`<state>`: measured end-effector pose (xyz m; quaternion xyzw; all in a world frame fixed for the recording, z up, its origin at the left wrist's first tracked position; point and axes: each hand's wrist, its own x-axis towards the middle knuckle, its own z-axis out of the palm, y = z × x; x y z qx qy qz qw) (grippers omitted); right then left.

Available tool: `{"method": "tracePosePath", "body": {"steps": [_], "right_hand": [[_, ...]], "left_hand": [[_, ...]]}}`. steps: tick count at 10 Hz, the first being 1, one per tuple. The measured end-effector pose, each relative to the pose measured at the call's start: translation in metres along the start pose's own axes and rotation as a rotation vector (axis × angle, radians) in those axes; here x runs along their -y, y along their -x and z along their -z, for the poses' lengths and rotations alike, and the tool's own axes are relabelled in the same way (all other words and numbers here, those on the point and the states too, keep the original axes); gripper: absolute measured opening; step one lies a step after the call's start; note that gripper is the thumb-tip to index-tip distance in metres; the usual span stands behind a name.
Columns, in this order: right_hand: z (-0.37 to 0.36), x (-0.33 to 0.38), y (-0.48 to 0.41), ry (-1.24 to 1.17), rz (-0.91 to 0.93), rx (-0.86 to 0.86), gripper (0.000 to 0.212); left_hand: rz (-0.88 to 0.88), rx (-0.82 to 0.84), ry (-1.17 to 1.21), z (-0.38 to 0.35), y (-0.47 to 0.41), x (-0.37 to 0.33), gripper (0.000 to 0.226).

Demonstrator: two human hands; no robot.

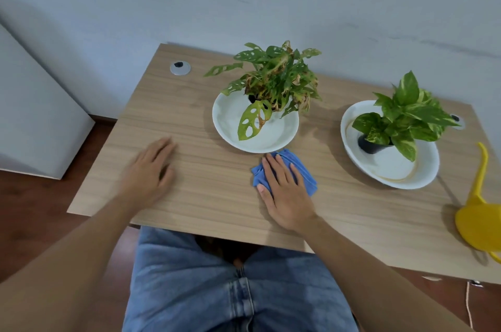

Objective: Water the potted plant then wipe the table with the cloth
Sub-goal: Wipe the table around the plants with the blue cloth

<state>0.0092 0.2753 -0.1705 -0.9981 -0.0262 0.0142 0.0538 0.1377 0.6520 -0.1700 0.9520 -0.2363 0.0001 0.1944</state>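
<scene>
My right hand (pixel 284 190) lies flat on a folded blue cloth (pixel 303 169), pressing it onto the wooden table (pixel 211 196) just in front of the middle dish. My left hand (pixel 151 169) rests palm down on the bare table to the left, fingers spread, holding nothing. A holey-leaved plant with browning leaves (pixel 273 79) stands in a white dish (pixel 230 117) at the table's centre back. A second green plant (pixel 404 115) in a black pot sits in another white dish (pixel 423 169) to the right. A yellow watering can (pixel 479 220) stands at the right edge.
Two round cable grommets are set in the tabletop, one at the back left (pixel 180 68) and one behind the right plant (pixel 458 120). A wall runs behind the table. A white cabinet (pixel 32 115) stands to the left on the dark floor.
</scene>
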Motion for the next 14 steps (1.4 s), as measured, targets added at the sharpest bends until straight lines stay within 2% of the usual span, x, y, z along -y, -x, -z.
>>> {"method": "tracePosePath", "body": {"steps": [4, 8, 10, 12, 14], "right_hand": [[0.002, 0.056, -0.023, -0.061, 0.217, 0.05, 0.068], [-0.006, 0.145, -0.093, -0.013, 0.462, 0.085, 0.076], [-0.005, 0.16, -0.113, -0.005, 0.587, 0.06, 0.077], [-0.006, 0.161, -0.118, 0.0, 0.632, 0.044, 0.079], [0.003, 0.161, -0.113, -0.115, 0.593, 0.113, 0.081]], "left_hand": [[0.064, -0.043, -0.034, 0.0, 0.01, 0.007, 0.073], [0.118, -0.123, 0.0, -0.007, 0.008, 0.012, 0.062], [0.124, -0.118, 0.011, -0.01, 0.009, 0.019, 0.062], [0.154, -0.134, 0.136, -0.004, 0.011, 0.018, 0.062], [0.149, -0.165, 0.234, 0.002, 0.011, 0.019, 0.063]]}}
